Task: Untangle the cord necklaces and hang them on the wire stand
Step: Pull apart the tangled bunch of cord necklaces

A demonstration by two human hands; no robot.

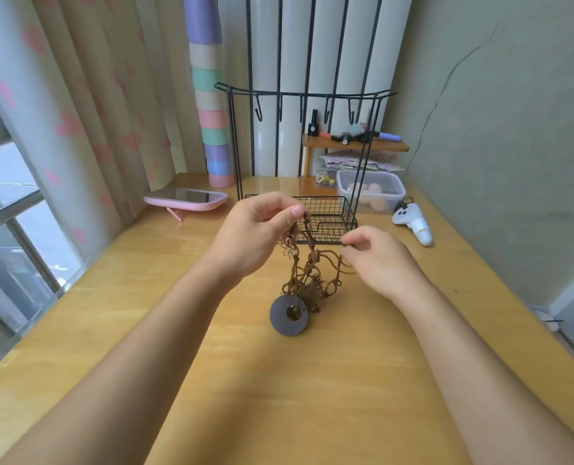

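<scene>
A tangle of brown cord necklaces hangs in the air over the middle of the wooden table. A grey ring pendant dangles at its bottom, close to the tabletop. My left hand pinches the upper cords between thumb and fingers. To the right and slightly lower, my right hand pinches one cord strand and holds it out sideways. Behind both hands stands the black wire stand, with several bare hooks on its top bar and a mesh basket at its base.
A pink-framed mirror lies at the back left. A clear plastic box and a white controller sit at the back right, next to a small wooden shelf of cosmetics. Curtains and a window run along the left.
</scene>
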